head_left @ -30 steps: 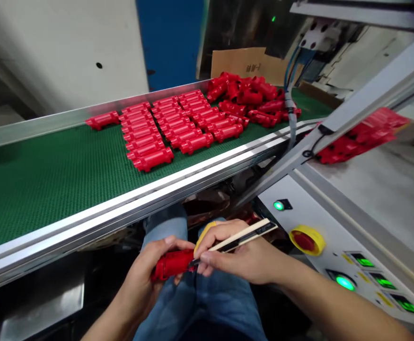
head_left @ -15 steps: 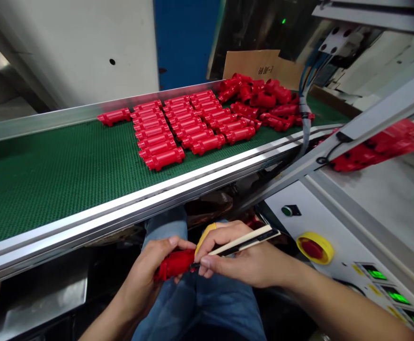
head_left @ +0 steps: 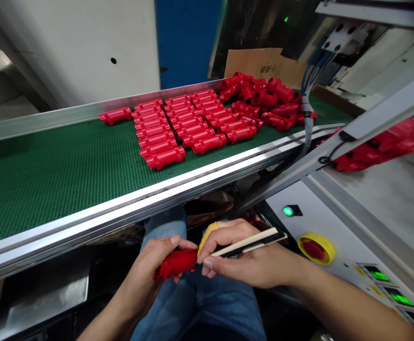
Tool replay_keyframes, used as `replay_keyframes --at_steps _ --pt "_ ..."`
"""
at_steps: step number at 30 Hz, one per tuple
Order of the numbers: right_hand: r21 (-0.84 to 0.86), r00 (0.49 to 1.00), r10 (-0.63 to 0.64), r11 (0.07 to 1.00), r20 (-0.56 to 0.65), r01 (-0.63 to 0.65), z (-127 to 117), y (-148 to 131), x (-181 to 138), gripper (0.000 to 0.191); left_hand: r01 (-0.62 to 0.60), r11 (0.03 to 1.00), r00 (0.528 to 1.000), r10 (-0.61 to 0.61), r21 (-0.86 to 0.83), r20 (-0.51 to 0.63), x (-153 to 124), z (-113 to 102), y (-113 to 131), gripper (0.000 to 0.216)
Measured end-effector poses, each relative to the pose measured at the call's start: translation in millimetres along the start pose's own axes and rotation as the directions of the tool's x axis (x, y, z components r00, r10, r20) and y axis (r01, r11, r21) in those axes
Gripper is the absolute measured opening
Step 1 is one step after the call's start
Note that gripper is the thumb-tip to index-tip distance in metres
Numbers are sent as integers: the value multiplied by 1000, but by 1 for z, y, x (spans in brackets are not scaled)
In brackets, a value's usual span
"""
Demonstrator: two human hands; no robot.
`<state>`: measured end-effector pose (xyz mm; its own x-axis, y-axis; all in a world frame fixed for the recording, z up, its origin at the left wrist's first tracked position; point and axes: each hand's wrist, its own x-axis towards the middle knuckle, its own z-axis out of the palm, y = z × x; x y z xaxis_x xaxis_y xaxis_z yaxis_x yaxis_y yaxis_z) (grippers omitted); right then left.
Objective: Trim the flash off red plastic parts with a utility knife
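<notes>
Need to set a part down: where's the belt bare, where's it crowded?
The belt is bare left of the red rows, and along the front rail below them. Crowded: the rows themselves and the heap at right.

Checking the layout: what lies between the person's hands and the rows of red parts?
Head view: a stretch of green conveyor belt and its aluminium side rail.

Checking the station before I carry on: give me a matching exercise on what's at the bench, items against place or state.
Items:
1 left hand
2 right hand
3 red stop button
4 loose heap of red parts

Places or states:
A on the green conveyor belt
B on the white control panel
C holding a slim black-and-cream tool
D gripping a red plastic part

Pairs: 1-D, 2-C, 3-B, 4-A
</notes>
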<state>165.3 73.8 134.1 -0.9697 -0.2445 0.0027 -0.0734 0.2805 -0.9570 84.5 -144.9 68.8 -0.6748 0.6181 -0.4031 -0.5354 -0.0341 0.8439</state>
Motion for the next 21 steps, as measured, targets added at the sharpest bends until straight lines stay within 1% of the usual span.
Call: replay_keyframes --at_steps 2,3,5,7,9,11,14,17,21 --pt "-6 999 -28 1000 -35 28 -4 -4 -4 17 -17 1000 1000 17 -13 -25 0 -1 3 44" --pt "-20 996 -58 998 -70 56 -5 -5 -6 15 -31 999 999 30 -25 -44 -1 -1 5 44" --pt "-78 977 -104 993 -184 91 -3 -4 -10 12 -60 997 994 54 -57 -98 -4 2 8 44" --pt "-165 950 -98 985 -298 49 6 1 -11 10 -89 992 981 72 -90 -179 -8 8 11 45" --pt "-259 925 -81 966 -372 -20 19 11 -10 9 -115 986 965 83 -118 -247 -14 17 12 45" --pt "-317 914 -74 946 -400 -61 32 22 -6 12 -114 983 959 73 -141 -273 -19 25 10 48" --pt "-319 903 -70 945 -423 -76 46 31 -1 24 -121 986 952 83 -111 -295 -23 30 4 54" --pt "-286 907 -29 953 -420 -102 50 32 3 19 -182 983 924 165 -18 -345 -23 28 -5 53" --pt "-276 912 -34 957 -409 -88 50 28 5 14 -281 952 897 306 125 -319 -22 24 -13 47"
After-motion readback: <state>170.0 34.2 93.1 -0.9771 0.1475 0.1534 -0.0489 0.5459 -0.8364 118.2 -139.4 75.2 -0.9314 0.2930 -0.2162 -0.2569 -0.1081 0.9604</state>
